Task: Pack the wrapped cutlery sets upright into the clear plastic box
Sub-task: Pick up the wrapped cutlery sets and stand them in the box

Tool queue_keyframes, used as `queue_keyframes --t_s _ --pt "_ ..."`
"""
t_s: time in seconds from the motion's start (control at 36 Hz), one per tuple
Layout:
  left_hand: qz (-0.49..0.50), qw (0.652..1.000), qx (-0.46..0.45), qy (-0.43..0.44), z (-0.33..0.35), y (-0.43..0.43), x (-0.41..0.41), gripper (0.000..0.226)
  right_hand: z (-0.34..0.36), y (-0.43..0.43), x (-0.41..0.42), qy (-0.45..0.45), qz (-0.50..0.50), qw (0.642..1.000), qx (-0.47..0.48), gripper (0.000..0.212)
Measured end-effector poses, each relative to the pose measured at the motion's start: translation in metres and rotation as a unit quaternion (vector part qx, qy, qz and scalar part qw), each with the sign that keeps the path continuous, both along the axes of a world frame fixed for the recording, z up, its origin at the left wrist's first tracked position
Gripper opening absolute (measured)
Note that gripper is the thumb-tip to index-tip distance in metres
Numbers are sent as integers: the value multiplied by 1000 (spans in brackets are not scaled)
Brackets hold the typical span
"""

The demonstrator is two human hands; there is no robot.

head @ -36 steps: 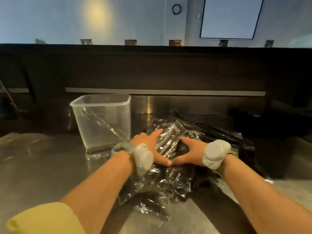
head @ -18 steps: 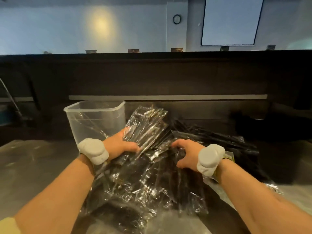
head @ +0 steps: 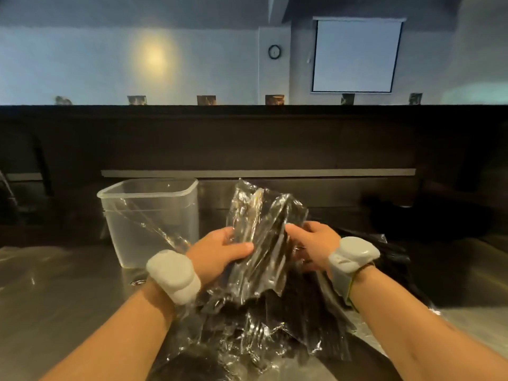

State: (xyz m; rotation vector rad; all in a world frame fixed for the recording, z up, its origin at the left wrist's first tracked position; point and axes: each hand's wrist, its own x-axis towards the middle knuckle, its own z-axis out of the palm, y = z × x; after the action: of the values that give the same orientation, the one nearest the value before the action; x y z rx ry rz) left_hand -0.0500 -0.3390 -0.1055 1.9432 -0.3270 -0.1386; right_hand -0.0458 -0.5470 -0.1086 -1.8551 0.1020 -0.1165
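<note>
Your left hand and right hand both grip a bundle of wrapped cutlery sets, held above the loose pile, just right of the clear plastic box.

Risk: the slick film may let sets slide out, or the bundle may tip the box.

Reflective steel tabletop. Dim room, wall clock, projection screen.

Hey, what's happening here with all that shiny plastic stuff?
A person is packing wrapped cutlery. The left hand and the right hand both grip a bundle of wrapped cutlery sets, held roughly upright above the pile of more sets on the steel counter. The clear plastic box stands open just to the left and looks mostly empty, so this bundle is not yet packed.
</note>
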Motion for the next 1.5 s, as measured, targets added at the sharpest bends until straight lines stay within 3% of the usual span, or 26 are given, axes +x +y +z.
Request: queue_keyframes --t_s 0.06,0.11,0.19,0.25,0.31,0.44,0.56,0.64,0.75,0.86,0.97,1.0,1.06,1.14,1.25,1.33,1.5 --pt "30 987 138 -79 0 -6 -3 31 1 -11 3 -22 -66 996 -48 58" --pt "60 969 222 -94 -5 -6 -1 49 6 -14 0 -53 -79 992 -80 71" --pt "24 959 279 -49 -10 -9 -1 68 2 -2 -7 -54 17 991 -124 74" --pt "5 956 292 -22 -14 -13 -1 91 -5 6 -7 -11 69 969 -237 88" --pt "24 946 322 -30 -13 -15 0 85 -5 6 -5 -1 77 954 -291 98" --pt "68 967 242 -50 -7 -16 5 37 0 -17 2 3 35 984 -177 93" --pt "128 986 99 -33 -2 -10 10 34 5 -25 6 -66 -35 994 -79 86" --pt "112 993 -45 -4 1 -12 8 29 9 -22 4 -156 -88 983 -31 86" --pt "89 985 -145 42 3 -17 7 24 19 -21 4 -215 -140 965 47 92" --pt "127 982 -140 19 2 -12 9 28 21 -27 6 -202 -157 964 78 74" --pt "126 978 -165 -5 3 -5 10 14 10 -34 10 -145 -148 976 -63 23" --pt "110 978 -177 9 3 -5 10 12 7 -34 12 -139 -155 974 -89 18" --pt "76 975 -204 42 3 -4 7 11 7 -35 16 -146 -164 971 -94 15" --pt "39 979 -195 53 3 -5 2 22 8 -34 18 -152 -147 977 -12 10" --pt "35 996 -76 19 -3 -10 2 33 7 -26 17 -127 -111 981 95 14" --pt "11 998 38 -40 -6 -19 -1 35 6 -19 17 -122 -94 983 105 15" --pt "55 992 64 -90 -8 -20 1 49 12 -4 9 -114 -30 985 123 4"
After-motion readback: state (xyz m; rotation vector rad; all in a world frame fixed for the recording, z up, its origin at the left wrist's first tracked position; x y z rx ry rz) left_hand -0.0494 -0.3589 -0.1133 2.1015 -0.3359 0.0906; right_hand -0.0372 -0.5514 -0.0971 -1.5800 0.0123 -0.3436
